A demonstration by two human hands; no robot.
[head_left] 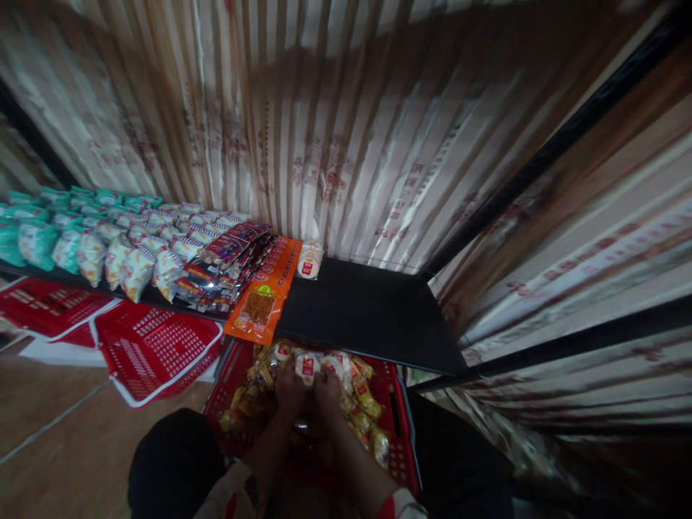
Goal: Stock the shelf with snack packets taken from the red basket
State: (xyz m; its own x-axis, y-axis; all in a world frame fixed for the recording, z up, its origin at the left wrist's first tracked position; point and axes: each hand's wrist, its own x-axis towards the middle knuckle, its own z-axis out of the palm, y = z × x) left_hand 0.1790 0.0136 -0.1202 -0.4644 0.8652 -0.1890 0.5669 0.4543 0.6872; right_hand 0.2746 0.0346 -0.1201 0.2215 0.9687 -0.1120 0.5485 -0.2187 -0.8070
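Between my left hand and my right hand is a white snack packet with a red label. The fingers of both hands close on its sides, over a red basket. More white packets lie beside it, along with yellow-wrapped snacks that fill much of the basket. Beyond the basket, a similar white packet stands at the back of the black shelf, against an orange snack bag. My forearms hide part of the basket's contents.
Dark shiny packets, white snack bags and green bags crowd the shelf's left. Below them stand red baskets with white rims. Printed sheeting hangs behind, and a black metal post rises at the right.
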